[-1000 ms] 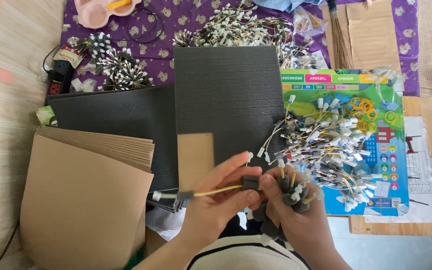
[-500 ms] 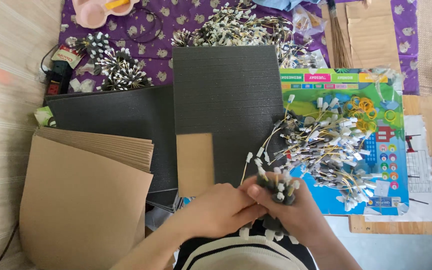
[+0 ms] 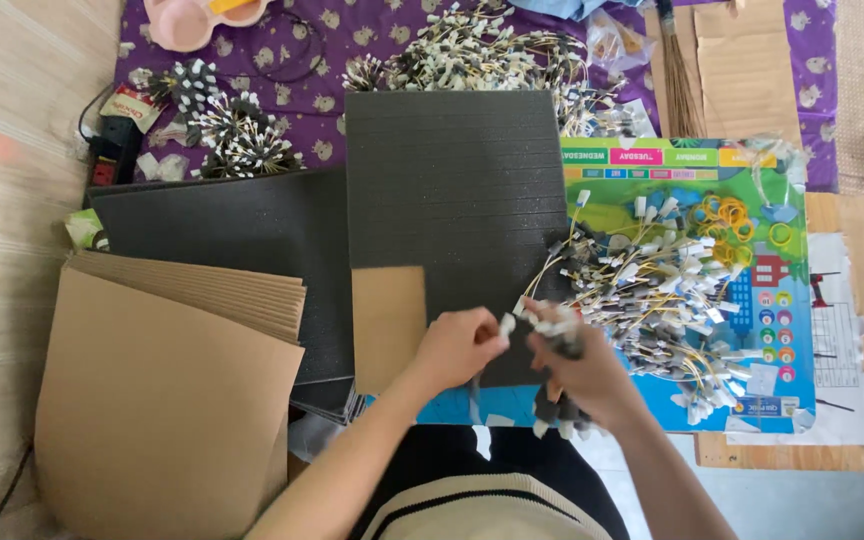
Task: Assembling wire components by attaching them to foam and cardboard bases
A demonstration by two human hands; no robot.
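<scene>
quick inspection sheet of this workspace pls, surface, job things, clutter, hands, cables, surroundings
surface: purple cloth at the top, woven mat on the left
job's things: wire bundle in the hands; loose wire pile on a colourful poster; black foam sheet
clutter: cardboard stack, pink tray, brush
hands: left hand pinches a white tip; right hand grips the bundle
cables: black cord at upper left
surroundings: nothing seen

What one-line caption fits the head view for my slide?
Left hand and right hand gather a bundle of small wired parts over a black foam sheet, cardboard sheets alongside.
</scene>
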